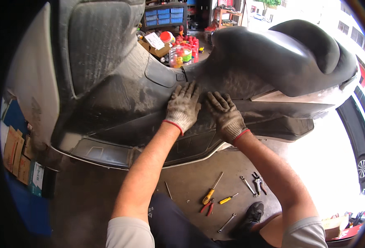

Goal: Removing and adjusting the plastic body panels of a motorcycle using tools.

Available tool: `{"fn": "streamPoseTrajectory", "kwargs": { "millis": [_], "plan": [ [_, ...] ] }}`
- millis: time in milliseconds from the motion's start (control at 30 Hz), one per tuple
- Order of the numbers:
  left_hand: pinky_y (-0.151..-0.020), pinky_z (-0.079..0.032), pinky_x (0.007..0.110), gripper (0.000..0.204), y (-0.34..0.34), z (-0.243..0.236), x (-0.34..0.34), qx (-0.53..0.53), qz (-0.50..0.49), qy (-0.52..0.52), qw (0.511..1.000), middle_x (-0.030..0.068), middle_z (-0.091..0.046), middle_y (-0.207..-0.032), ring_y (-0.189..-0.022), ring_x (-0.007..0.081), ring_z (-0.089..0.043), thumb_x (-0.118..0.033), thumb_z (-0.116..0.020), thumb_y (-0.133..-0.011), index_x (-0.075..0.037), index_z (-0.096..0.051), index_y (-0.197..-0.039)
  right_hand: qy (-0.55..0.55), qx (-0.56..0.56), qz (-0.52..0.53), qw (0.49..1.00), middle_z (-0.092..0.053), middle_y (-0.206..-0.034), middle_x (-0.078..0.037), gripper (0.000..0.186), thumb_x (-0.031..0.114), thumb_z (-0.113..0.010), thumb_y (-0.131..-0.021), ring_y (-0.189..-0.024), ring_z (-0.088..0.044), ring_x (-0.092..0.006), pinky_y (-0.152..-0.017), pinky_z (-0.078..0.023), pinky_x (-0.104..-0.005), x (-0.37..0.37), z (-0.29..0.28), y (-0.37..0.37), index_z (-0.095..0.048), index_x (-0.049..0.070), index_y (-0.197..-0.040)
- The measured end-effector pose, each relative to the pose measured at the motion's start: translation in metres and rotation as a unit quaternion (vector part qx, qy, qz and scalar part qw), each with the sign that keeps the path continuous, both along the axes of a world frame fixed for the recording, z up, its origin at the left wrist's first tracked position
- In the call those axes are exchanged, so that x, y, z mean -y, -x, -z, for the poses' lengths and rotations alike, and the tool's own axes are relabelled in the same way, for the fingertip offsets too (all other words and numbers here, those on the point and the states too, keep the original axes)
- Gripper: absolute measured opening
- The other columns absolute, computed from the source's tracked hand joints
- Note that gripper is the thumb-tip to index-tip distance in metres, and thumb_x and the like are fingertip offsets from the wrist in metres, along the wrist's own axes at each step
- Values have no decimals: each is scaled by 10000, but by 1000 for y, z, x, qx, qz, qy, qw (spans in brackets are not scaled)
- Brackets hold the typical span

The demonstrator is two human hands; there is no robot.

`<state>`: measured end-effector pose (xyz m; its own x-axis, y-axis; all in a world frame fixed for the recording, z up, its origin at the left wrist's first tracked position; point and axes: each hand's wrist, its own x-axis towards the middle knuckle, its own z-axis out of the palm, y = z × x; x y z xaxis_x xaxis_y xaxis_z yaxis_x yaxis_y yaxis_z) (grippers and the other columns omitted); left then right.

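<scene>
While both gloved hands (184,106) (227,116) lie flat, grip unclenched, black scooter (232,82), dusty, smudged panels (124,97)

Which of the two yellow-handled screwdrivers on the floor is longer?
The left screwdriver, its handle beside the red-handled pliers; its shaft is clearly longer than that of the right screwdriver.

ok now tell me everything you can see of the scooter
The scooter stands side-on, its wheels not visible. Its dark, plastic-looking body is dusty and scuffed, with a pale panel at the picture's left and a low footboard. A black seat with a raised back sits at the right. The gloved left hand and right hand rest palm-down on its middle.
</scene>
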<state>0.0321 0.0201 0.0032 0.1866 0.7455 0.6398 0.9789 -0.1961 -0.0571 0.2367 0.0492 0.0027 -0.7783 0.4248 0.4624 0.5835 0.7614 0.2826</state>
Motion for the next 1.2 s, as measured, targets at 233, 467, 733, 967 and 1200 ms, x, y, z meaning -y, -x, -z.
{"fn": "streamPoseTrajectory", "kwargs": {
  "millis": [233, 467, 733, 967, 1200],
  "plan": [
    [-1232, -269, 486, 659, 16, 29, 43, -41, 10, 23, 999, 167, -423, -1578, -1470, 338, -388, -115, -621, -846, -79, -474, -1487, 137, 144, 127, 972, -272, -1669, -138, 726, 242, -530, -909, -1539, -259, -291, -1255, -189, -452, 43, -21, -1, -319, 60, -1579],
    [-1067, -451, 456, 426, 17, -21, 25, -13, 1, 24, 1000, 145, -601, -1404, -1240, 314, -590, -149, -593, -892, -83, -635, -1311, 394, 231, -59, 888, -605, -1339, -168, 527, 300, -614, -902, -1199, -604, -370, -1012, -493, -466, 170, -5, -123, -561, 125, -1396],
    [-1094, -444, 428, 724, 46, -107, -47, -66, -50, 347, 934, 210, -562, -1412, -1320, 366, -533, -425, -717, -853, -13, -525, -1417, 486, 323, -48, 810, -671, -1268, -182, 537, 371, -571, -959, -1134, -654, -361, -1021, -496, -450, 184, 0, -147, -561, 79, -1411],
    [-1000, -493, 430, 699, 52, -108, -71, -72, -12, 347, 935, 198, -631, -1245, -1203, 360, -602, -419, -792, -734, 33, -627, -1242, 569, 106, -22, 815, -714, -1077, -172, 349, 288, -605, -951, -1034, -685, -344, -883, -549, -471, 84, -21, -133, -651, 93, -1237],
    [-985, -508, 409, 645, 69, -98, -83, -122, 11, 359, 925, 136, -665, -1283, -1179, 263, -634, -456, -765, -767, -64, -648, -1266, 157, -42, 3, 987, -722, -856, -158, 278, 345, -592, -949, -823, -704, -365, -719, -562, -484, -35, -136, 98, -714, 97, -920]
  ]
}}
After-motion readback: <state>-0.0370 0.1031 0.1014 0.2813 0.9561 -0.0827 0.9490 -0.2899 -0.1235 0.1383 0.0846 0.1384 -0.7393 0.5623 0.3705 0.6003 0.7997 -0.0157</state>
